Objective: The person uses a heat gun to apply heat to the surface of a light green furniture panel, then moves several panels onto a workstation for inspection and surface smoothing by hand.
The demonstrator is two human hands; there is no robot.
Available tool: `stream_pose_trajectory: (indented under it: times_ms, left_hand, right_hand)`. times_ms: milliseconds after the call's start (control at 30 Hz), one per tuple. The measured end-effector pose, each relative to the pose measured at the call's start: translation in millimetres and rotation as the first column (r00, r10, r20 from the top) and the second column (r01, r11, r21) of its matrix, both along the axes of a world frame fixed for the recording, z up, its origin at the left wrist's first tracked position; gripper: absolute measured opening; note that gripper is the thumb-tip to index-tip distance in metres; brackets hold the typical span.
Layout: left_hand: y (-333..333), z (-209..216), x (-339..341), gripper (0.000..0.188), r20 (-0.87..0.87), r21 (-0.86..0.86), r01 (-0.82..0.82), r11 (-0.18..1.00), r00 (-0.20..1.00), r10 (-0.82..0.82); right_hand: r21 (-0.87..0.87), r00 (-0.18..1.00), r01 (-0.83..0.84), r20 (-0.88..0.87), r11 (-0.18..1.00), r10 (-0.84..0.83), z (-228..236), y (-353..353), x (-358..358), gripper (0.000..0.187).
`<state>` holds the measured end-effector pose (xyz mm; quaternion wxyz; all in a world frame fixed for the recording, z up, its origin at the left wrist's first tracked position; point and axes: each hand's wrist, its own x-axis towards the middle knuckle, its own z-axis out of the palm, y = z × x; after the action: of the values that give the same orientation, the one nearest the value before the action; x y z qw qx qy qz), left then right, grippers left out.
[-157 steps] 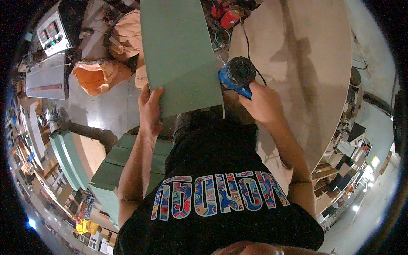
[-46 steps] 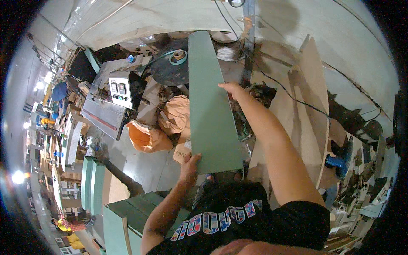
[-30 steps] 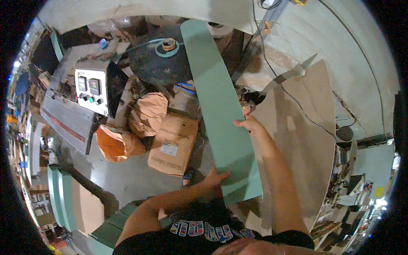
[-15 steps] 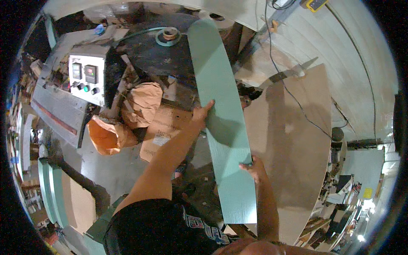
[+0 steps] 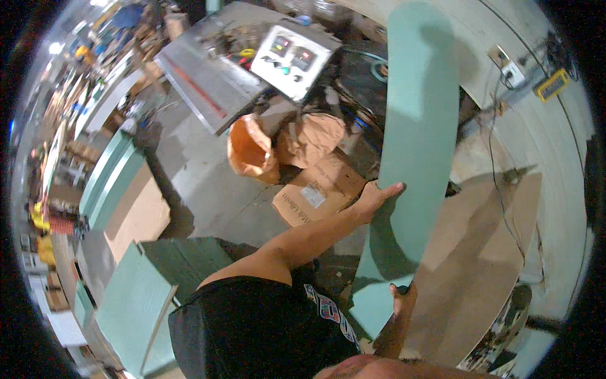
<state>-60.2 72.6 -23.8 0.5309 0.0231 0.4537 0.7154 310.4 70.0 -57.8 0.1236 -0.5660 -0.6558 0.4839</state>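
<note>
A long pale-green board [image 5: 420, 120] with a rounded far end slants across the right half of the view, its near end close to my body. My left hand [image 5: 380, 199] grips its left edge near the middle, thumb lying on the upper face. Lower down, my right hand [image 5: 403, 300] holds the right edge close to the near end, with its thumb on top; the fingers of both hands are hidden under the board. Past the board's left edge, a coil of green strip [image 5: 379, 71] lies partly covered on a dark round surface.
A white control box [image 5: 293, 63] stands beside a grey machine table [image 5: 202, 88]. Below it are an open brown paper bag [image 5: 252, 151] and a flattened carton [image 5: 319, 189]. Green panels [image 5: 136, 297] are stacked at lower left. A large brown sheet [image 5: 476, 265] stands at right by the wall.
My view has swung left, bringing the stacked green panels into sight. The board has turned so its far end tilts right, away from the coil. Both hands keep hold of it.
</note>
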Motion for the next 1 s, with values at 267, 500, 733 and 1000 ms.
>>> stream_pose_trajectory:
  times_ms: [267, 500, 733, 1000]
  left_hand:
    - [-154, 147, -35, 0.059, -0.203, 0.353, -0.251, 0.901, 0.92, 0.335]
    - [-282, 237, -104, 0.062, -0.19, 0.667, -0.31, 0.677, 0.809, 0.557]
    - [-403, 230, -204, 0.068, -0.192, 0.786, -0.455, 0.42, 0.465, 0.864]
    - [-570, 223, -357, 0.055, -0.057, 0.763, -0.636, 0.113, 0.108, 0.993]
  right_hand:
    - [0.336, 0.872, -0.3, -0.282, 0.893, 0.399, 33, -13, -74, 0.045]
    - [0.506, 0.788, -0.336, -0.311, 0.795, 0.531, 112, -32, -199, 0.054]
    - [0.518, 0.721, -0.511, -0.176, 0.686, 0.67, 235, -119, -374, 0.07]
    - [0.982, 0.706, -0.178, 0.079, 0.069, 0.704, 296, -195, -554, 0.059]
